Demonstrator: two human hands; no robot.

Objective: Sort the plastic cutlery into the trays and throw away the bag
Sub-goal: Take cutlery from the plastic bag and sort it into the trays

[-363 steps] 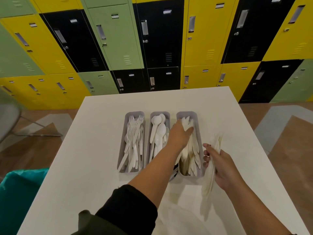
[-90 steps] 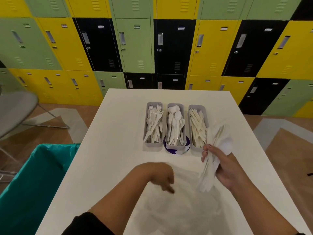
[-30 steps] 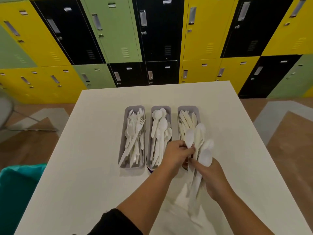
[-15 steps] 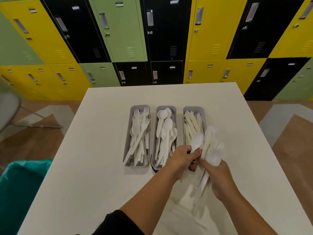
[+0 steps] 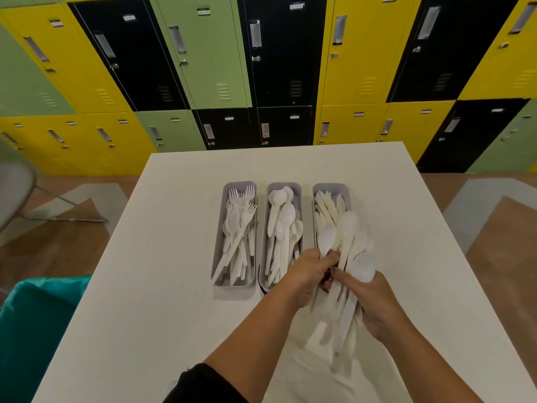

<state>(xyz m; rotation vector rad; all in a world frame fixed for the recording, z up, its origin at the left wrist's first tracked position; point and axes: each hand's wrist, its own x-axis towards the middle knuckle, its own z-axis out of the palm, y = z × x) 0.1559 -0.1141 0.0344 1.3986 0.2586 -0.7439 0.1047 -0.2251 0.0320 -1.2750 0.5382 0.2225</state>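
My right hand point(image 5: 374, 303) grips a spoon bundle point(image 5: 347, 274); my left hand point(image 5: 309, 270) pinches one spoon point(image 5: 327, 238) above the knife tray point(image 5: 331, 188).

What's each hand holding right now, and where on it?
Right hand grips a bundle of spoons around the handles. Left hand pinches one spoon just below its bowl.

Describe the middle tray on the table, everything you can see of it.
The middle tray is a long, narrow, light grey bin that looks like plastic, with rounded corners. It lies flat on the white table, its length running away from the person, between the fork tray and the knife tray, with narrow gaps to both. White plastic spoons fill it, bowls mostly at the far end. The left hand hides its near right corner; contact cannot be told.
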